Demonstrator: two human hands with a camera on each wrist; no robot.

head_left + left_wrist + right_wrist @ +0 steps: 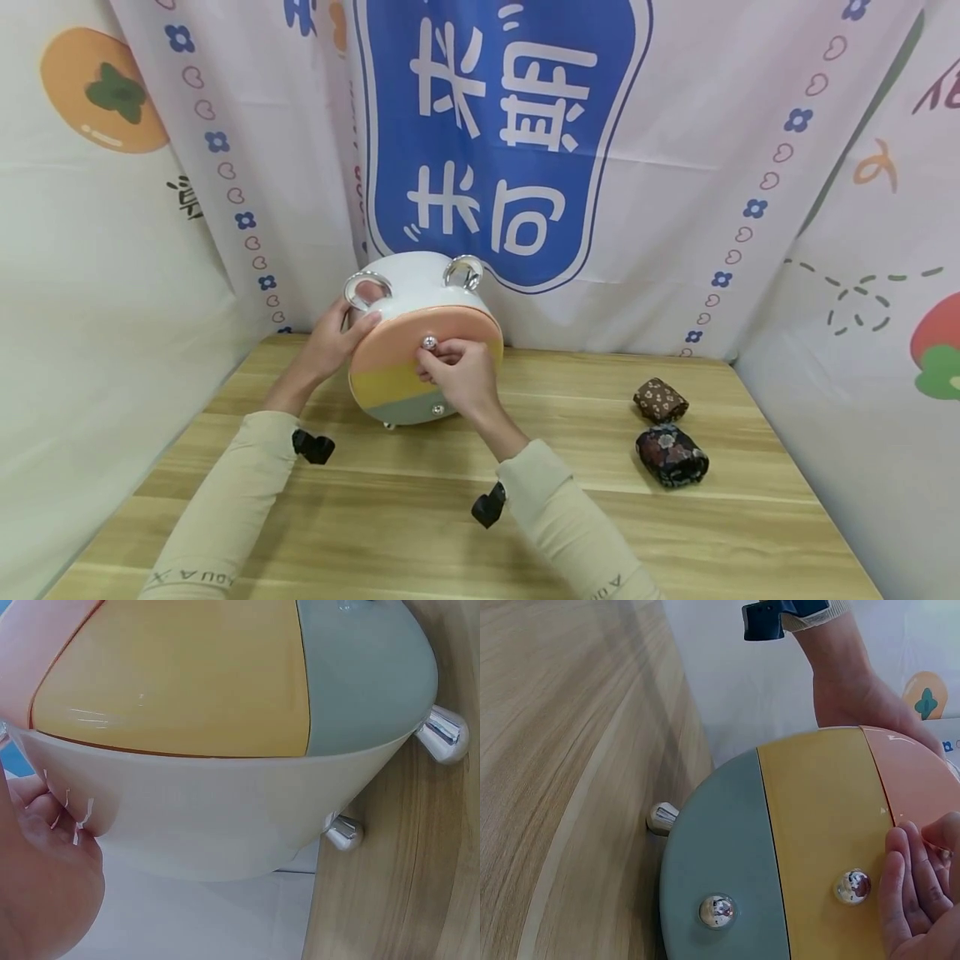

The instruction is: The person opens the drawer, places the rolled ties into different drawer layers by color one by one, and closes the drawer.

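Table (577, 383), far edge: striped box (393, 350) between the hands, left hand (330, 343) gripping its side, right hand (467, 379) pinching the top knob (430, 342).

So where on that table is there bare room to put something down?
Bare table: between the right sleeve and the two floral bundles, and in front of the round box, between the sleeves. It is crowded at the box itself, where the left hand grips its side and the right hand is at its top knob.

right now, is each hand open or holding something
Left hand: closed, holding the round box by its side.
Right hand: closed, pinching the top knob.
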